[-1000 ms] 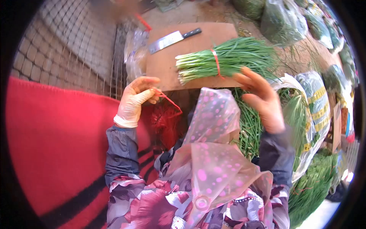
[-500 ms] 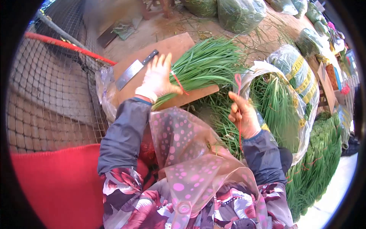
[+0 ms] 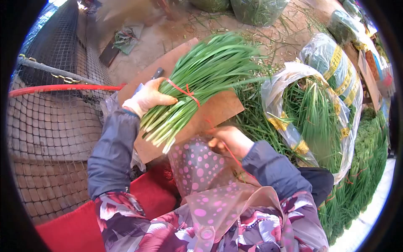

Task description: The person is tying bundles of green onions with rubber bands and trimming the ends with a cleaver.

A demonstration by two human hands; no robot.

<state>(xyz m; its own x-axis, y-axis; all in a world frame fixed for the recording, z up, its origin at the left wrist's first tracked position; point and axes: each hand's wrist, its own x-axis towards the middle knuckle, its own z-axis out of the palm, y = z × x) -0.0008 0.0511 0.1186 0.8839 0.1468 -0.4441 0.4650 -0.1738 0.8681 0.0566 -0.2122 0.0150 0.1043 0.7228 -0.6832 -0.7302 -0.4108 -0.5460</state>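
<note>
My left hand [image 3: 152, 97] grips a bunch of garlic chives [image 3: 218, 67], thumb across the top and the other fingers hidden. A red tie [image 3: 181, 89] circles the bunch, and its pale cut ends point down toward me. The bunch is tilted over a brown board [image 3: 197, 122]. Behind my left hand lies a knife [image 3: 158, 73]; its dark handle shows, while most of its blade is hidden. My right hand [image 3: 231, 140], slightly blurred, pinches a red string [image 3: 236, 159] in front of the board, to the right of the cut ends.
At the right stands an open plastic bag [image 3: 268, 94] with chives inside. Stacked green bunches [image 3: 357, 180] lie beyond it. Loose leaves [image 3: 256, 113] pile beside the board. A net [image 3: 54, 138] and a red bar [image 3: 67, 87] stand at the left, above red cloth [image 3: 79, 229].
My left hand has closed on the chives, and the bunch has turned with its cut ends toward me. My right hand has moved left and down with the red string. The view has shifted.
</note>
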